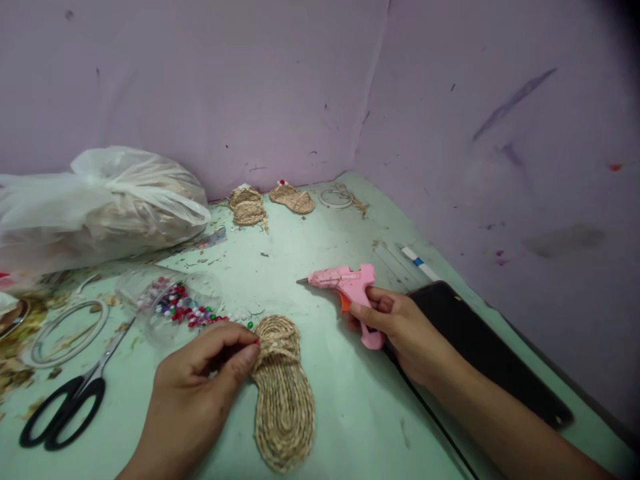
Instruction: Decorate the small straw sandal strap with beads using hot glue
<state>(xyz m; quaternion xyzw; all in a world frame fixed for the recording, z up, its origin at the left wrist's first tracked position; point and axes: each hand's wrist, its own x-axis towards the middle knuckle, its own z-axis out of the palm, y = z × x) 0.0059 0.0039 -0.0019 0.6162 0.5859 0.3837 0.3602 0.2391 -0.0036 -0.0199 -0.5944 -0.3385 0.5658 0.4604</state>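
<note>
A small woven straw sandal (pixel 283 393) lies flat on the pale green table (pixel 350 413) in front of me. My left hand (pixel 200 387) pinches a tiny red bead (pixel 257 342) against the sandal's strap, thumb and forefinger closed. My right hand (pixel 400 330) is wrapped round the handle of a pink glue gun (pixel 350 283), a finger on its orange trigger. The gun's nozzle points left, a short way above and to the right of the sandal.
A clear tub of coloured beads (pixel 173 303) lies tipped at the left, black scissors (pixel 65 407) near the front left. A full plastic bag (pixel 100 207) sits at back left, more straw sandals (pixel 270 200) by the purple wall, a black phone (pixel 480 347) at right.
</note>
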